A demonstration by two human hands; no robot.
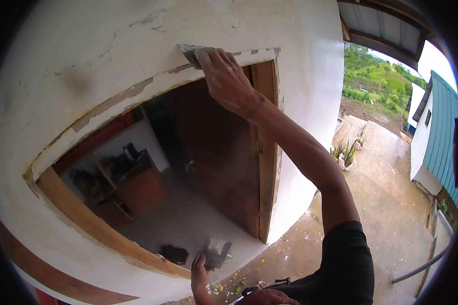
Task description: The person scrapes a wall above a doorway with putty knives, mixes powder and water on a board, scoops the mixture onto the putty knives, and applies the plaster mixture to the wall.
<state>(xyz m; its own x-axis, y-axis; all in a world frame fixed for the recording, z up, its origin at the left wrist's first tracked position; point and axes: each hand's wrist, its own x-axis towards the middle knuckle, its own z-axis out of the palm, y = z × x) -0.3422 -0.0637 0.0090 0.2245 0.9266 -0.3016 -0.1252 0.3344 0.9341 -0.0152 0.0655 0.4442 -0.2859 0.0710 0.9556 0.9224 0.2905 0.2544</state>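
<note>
My right hand (221, 76) is closed on a putty knife (190, 54), whose blade lies against the white wall (152, 30) just above the door frame's top edge. Patchy grey filler (107, 104) runs along that edge, with chipped paint around it. Low in the view, my left hand (199, 274) grips a flat, greyish plate or wide blade (217, 252) by its side, in front of the doorway.
A wooden door frame (267, 152) surrounds the opening, with a dark door inside. Beyond it stands a wooden cabinet (137, 183); a black item (174, 253) lies on the floor. Outside are potted plants (346, 156), a concrete path and a blue-green roof (442, 137).
</note>
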